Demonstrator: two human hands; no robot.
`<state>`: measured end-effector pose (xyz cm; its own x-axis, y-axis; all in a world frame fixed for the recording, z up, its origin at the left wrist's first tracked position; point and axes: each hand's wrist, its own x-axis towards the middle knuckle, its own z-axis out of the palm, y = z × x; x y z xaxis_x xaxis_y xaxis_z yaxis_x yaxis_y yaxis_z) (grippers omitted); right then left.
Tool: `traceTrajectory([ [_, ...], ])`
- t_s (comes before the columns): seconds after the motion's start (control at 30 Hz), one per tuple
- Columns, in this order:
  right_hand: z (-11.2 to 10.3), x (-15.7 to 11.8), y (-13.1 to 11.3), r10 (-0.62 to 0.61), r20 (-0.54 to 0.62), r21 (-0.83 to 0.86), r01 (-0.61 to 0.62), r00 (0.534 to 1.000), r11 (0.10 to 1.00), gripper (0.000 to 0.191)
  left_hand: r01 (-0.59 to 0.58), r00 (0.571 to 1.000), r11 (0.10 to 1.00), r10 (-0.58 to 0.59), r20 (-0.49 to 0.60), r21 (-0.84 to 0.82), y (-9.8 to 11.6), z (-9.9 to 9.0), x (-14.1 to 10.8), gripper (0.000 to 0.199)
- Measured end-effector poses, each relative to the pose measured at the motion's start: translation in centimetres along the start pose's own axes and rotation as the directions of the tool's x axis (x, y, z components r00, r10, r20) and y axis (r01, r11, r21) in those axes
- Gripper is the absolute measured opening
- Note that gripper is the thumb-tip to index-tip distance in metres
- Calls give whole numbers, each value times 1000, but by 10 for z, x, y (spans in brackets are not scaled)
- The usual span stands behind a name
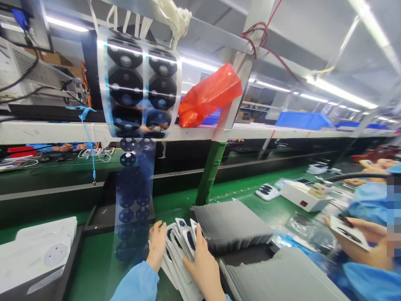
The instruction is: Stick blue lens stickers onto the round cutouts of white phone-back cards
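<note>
Low in the middle of the head view, a bunch of thin white panels (179, 255) with dark oval openings stands fanned out between both hands. My left hand (156, 246) presses against the bunch's left side, its fingers bent around the edge. On the right side, my right hand (203, 263) grips the same panels, fingers along the outer face and thumb across the front. Right beside them, a tight stack of grey sheets (232, 225) sits in a black tray. A clear strip with dark round stickers (134, 184) hangs just behind my left hand.
White panels (37, 259) lie in a tray at left. A second grey stack (282, 280) is at lower right. A green-wrapped post (211, 173) rises behind. At right, a person's hands hold a white panel (351, 232), near a white box (305, 196).
</note>
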<state>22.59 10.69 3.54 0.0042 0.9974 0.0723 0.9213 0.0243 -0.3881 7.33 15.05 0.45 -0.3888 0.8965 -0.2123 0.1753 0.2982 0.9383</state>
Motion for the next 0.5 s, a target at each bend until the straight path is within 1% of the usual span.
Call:
traceTrajectory([
  [0.03,0,1,-1,4,-1,-21,-4,1000,1000,87,-26,1000,999,26,15,29,3,4,5,47],
  [0.1,4,3,-8,12,-19,-134,-14,1000,991,85,-98,993,992,92,75,83,6,10,13,44],
  [0.2,14,5,-23,33,-58,-359,-52,998,932,81,-202,968,967,173,182,158,3,17,23,41],
  [0.27,19,7,-32,38,-69,-434,-64,997,899,81,-252,955,944,207,212,212,-2,21,28,39],
  [0.37,21,15,-40,42,-58,-452,-64,997,890,82,-314,939,910,256,228,272,-10,24,36,37],
  [0.5,19,30,-46,52,-16,-392,-54,999,918,77,-375,917,876,302,262,303,-16,26,44,37],
])
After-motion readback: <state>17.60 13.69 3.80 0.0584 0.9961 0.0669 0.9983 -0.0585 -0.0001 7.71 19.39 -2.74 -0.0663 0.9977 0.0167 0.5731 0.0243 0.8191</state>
